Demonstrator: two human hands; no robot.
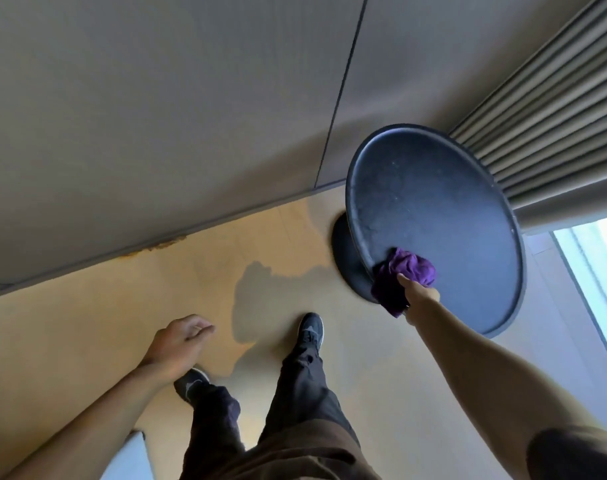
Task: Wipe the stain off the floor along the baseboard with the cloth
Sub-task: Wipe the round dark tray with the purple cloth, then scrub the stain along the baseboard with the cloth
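Biggest thing here is the wall (156, 116), smooth grey panels with a thin vertical seam, filling everything from 9 to 1 o'clock. Below it the floor (87, 341) is a smooth tan sheet, kind of matte with a soft shadow patch in the middle. The baseboard (225, 216) is a narrow grey strip running diagonally between the two. At 2 o'clock there's a ribbed, pleated curtain (544, 116), greyish beige, hanging in stiff folds.

Then the round table (451, 220), around 3 o'clock: dark disc top with a raised rim, slightly dusty-looking, on a flat round foot. The person stands in dark trousers and dark sneakers at 6 o'clock.

The right hand (419, 292) is closed around the cloth (407, 271), a crumpled purple rag, soft and bunched, sitting on the near edge of the table top. The left hand (180, 341) hangs free at 8 o'clock, fingers loosely curled, holding nothing.

The stain (163, 244) is a rough, rusty orange crust at 10 o'clock, right where floor meets baseboard, well apart from the cloth.
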